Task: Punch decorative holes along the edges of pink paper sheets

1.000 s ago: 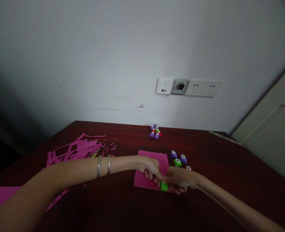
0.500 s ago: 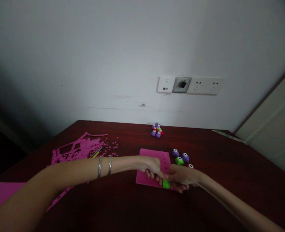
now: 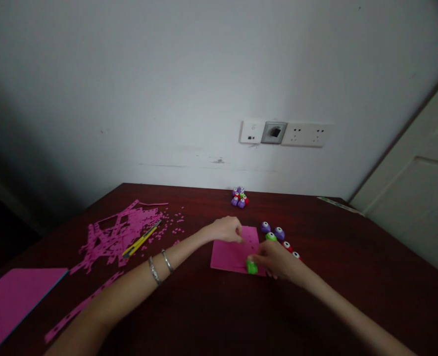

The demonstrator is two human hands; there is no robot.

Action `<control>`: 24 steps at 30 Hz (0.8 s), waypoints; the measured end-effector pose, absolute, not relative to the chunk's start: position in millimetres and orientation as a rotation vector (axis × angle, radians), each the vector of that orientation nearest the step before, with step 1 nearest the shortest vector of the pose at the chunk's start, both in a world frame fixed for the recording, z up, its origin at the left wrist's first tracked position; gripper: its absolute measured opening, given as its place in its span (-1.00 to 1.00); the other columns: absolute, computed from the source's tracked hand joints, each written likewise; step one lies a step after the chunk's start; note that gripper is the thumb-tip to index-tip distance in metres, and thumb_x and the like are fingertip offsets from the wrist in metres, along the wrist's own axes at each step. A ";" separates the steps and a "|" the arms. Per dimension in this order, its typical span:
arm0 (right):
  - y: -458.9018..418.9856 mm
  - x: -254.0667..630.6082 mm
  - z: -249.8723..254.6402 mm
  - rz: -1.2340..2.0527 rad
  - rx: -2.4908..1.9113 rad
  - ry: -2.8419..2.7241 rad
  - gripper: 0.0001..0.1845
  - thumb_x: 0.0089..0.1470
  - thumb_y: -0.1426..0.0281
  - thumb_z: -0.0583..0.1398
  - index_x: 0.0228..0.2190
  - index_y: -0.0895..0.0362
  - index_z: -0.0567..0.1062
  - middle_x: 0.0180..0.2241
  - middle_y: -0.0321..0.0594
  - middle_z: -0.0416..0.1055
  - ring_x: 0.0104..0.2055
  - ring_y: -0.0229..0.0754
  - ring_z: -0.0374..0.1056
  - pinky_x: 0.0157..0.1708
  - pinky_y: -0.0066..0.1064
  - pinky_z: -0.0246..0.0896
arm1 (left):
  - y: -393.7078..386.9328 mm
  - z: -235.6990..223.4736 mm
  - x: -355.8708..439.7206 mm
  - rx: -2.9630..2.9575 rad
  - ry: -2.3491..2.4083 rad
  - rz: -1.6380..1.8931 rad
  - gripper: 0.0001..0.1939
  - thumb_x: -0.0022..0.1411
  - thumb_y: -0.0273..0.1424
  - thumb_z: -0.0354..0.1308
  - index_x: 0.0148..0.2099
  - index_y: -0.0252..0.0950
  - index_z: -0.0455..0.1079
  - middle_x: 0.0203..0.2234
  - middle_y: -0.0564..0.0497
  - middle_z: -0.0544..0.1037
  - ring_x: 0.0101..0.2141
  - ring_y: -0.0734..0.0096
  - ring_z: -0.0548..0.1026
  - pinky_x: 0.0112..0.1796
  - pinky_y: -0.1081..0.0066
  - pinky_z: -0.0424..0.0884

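Observation:
My right hand [image 3: 278, 258] is closed around a green craft punch [image 3: 252, 267] at the near right edge of a pink foam or paper sheet [image 3: 228, 257]. Along that sheet's right side runs a row of small punched holes. My left hand [image 3: 226, 229], with two silver bangles on the wrist, hovers over the sheet's far left part. Its fingers are curled closed, and whatever is in them is hidden. Just beyond my right hand sit more punches: purple ones [image 3: 279, 233], a green one [image 3: 270, 237] and red ones [image 3: 287, 246].
Another cluster of punches [image 3: 240, 198] stands near the wall. Pink punched strips [image 3: 124, 230] and small cut-outs lie on the left, with a yellow utility knife [image 3: 141, 242] on them. A larger pink sheet [image 3: 14, 301] lies at the near left. Wall sockets [image 3: 302, 134] are above the dark table [image 3: 204, 316].
My left hand has left the punch and moved away, up and left over the sheet. My right hand keeps the green punch at the sheet's near edge.

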State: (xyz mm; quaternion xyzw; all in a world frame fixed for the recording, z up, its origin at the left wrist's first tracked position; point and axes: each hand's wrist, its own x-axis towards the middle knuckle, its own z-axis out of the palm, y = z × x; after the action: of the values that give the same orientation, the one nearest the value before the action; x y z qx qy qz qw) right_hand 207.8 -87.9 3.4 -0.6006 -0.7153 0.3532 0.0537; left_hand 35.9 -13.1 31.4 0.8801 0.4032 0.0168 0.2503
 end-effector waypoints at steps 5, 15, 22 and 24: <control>-105.1 200.0 5.6 0.570 -1.835 -2.100 -0.63 0.04 0.17 0.10 -0.62 0.16 0.35 -0.63 -0.22 0.36 -0.59 -0.29 0.24 -0.61 -0.49 -0.06 | -8.1 7.9 21.6 2.399 1.087 0.038 -0.78 -0.07 -0.27 0.21 -0.40 -0.32 0.46 -0.52 0.03 0.50 -0.48 0.45 0.40 -0.46 0.51 0.22; -128.3 190.6 -15.5 0.351 -1.970 -2.177 -0.56 0.05 0.05 0.01 -0.52 0.15 0.39 -0.54 -0.14 0.41 -0.50 -0.16 0.32 -0.56 -0.43 -0.08 | -1.1 -21.2 12.3 2.285 0.960 0.195 -0.71 -0.09 -0.24 0.23 -0.33 -0.33 0.37 -0.49 0.10 0.39 -0.48 0.50 0.30 -0.47 0.51 0.18; -131.5 188.2 -16.3 0.350 -1.988 -2.189 -0.65 0.10 0.17 0.00 -0.44 0.16 0.43 -0.50 -0.12 0.43 -0.49 -0.17 0.34 -0.56 -0.45 -0.10 | 1.1 -28.2 10.3 2.258 0.943 0.234 -0.69 -0.08 -0.21 0.22 -0.33 -0.33 0.35 -0.47 0.10 0.36 -0.47 0.51 0.29 -0.47 0.51 0.16; -133.1 187.1 -15.3 0.373 -1.977 -2.183 -0.65 0.10 0.18 0.00 -0.44 0.17 0.42 -0.50 -0.12 0.43 -0.50 -0.18 0.34 -0.56 -0.46 -0.09 | 1.2 -27.8 10.2 2.257 0.942 0.229 -0.69 -0.08 -0.21 0.23 -0.33 -0.32 0.35 -0.48 0.11 0.35 -0.46 0.51 0.29 -0.47 0.51 0.16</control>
State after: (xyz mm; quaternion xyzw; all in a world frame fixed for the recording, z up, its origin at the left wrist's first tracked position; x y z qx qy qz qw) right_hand 187.1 -133.1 -15.3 -0.6635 -0.7326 0.1252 0.0865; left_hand 10.2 1.2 -27.8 0.8654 0.3614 0.0879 0.3358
